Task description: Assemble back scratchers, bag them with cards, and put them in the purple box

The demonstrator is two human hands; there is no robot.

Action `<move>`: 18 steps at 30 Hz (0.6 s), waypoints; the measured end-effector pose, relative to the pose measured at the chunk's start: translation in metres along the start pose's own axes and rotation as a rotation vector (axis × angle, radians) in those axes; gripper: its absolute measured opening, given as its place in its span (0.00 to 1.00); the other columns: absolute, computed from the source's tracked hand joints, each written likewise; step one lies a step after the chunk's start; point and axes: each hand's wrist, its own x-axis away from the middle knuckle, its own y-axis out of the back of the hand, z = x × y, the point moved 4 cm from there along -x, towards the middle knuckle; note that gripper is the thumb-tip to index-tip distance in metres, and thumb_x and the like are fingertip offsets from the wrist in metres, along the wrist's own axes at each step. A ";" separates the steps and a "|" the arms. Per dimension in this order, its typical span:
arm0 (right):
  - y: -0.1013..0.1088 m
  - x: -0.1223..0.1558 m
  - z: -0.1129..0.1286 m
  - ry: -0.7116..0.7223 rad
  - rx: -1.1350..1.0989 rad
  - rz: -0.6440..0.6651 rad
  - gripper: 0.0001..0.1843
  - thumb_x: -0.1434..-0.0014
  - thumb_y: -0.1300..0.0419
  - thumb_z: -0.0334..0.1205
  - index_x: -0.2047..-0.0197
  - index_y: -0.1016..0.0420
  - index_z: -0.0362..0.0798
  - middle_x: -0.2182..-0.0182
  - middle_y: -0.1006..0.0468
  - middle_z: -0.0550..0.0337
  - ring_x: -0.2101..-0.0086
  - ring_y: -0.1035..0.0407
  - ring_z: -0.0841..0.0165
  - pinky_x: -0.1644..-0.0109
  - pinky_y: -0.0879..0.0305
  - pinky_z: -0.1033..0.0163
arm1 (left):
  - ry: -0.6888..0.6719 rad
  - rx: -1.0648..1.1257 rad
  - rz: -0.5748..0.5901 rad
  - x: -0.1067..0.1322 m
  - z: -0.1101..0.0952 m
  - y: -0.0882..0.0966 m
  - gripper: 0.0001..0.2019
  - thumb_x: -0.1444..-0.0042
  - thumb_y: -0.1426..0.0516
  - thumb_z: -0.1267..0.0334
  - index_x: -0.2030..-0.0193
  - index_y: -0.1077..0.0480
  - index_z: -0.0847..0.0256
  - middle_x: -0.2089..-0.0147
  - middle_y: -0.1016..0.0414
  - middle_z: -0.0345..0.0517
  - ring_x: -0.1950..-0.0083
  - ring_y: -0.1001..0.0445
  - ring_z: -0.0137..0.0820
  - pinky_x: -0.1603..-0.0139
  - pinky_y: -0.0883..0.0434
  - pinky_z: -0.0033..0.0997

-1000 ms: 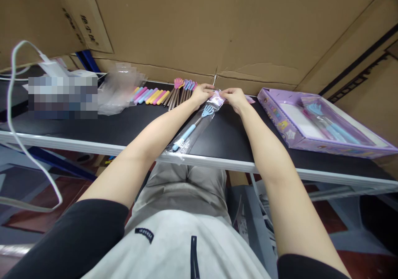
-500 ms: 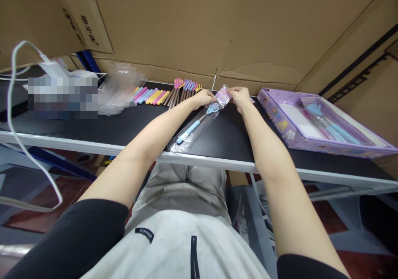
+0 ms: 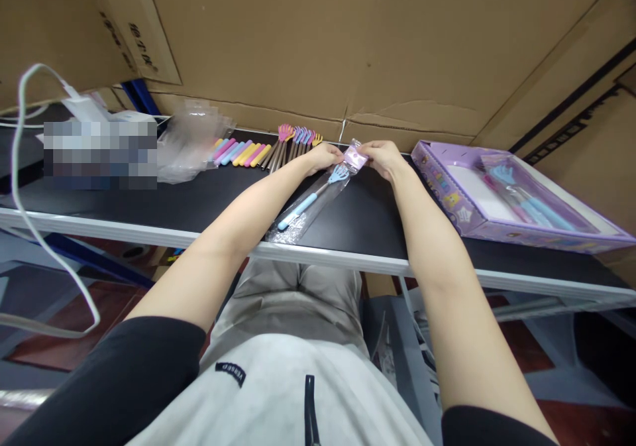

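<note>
A clear plastic bag (image 3: 311, 217) lies slanted on the black table, its lower end near the front edge. Inside it is a back scratcher (image 3: 299, 211) with a light blue handle and a light blue claw head. At the bag's upper end sits a small purple and white card (image 3: 354, 158). My left hand (image 3: 325, 157) pinches the bag's left edge beside the card. With fingers closed, my right hand (image 3: 382, 157) grips the bag's right upper corner by the card. Whether the card is fully inside the bag I cannot tell.
Several back scratchers (image 3: 291, 144) with coloured handles lie in a row behind my left hand. Left of them is a pile of clear bags (image 3: 191, 141). An open purple box (image 3: 447, 197) holding bagged scratchers stands right. Cardboard (image 3: 318, 48) walls the back; a white cable (image 3: 22, 167) hangs left.
The bag with the back scratcher has shifted slightly left at its lower end. The card has moved slightly down and now lies flatter. Both hands keep their hold at the upper end.
</note>
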 end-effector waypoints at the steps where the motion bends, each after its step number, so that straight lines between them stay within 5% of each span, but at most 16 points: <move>1: -0.001 0.002 0.001 -0.008 -0.006 0.005 0.16 0.51 0.23 0.25 0.75 0.26 0.46 0.76 0.24 0.61 0.70 0.26 0.67 0.49 0.21 0.50 | -0.003 -0.004 -0.001 0.001 -0.001 0.000 0.21 0.35 0.38 0.80 0.80 0.28 0.64 0.79 0.32 0.42 0.77 0.37 0.26 0.53 0.27 0.39; 10: -0.011 0.005 0.001 -0.147 -0.112 0.060 0.14 0.47 0.30 0.20 0.73 0.26 0.45 0.76 0.22 0.60 0.70 0.26 0.70 0.49 0.20 0.56 | -0.004 -0.013 -0.046 0.003 -0.003 0.001 0.20 0.36 0.39 0.82 0.78 0.29 0.62 0.78 0.30 0.40 0.74 0.35 0.26 0.56 0.27 0.34; 18: -0.003 -0.003 0.004 0.131 0.089 -0.215 0.14 0.46 0.32 0.25 0.75 0.30 0.49 0.74 0.26 0.65 0.67 0.27 0.69 0.43 0.24 0.54 | 0.061 0.061 -0.012 0.002 -0.001 -0.002 0.21 0.34 0.40 0.80 0.78 0.29 0.63 0.77 0.31 0.42 0.74 0.32 0.27 0.52 0.26 0.36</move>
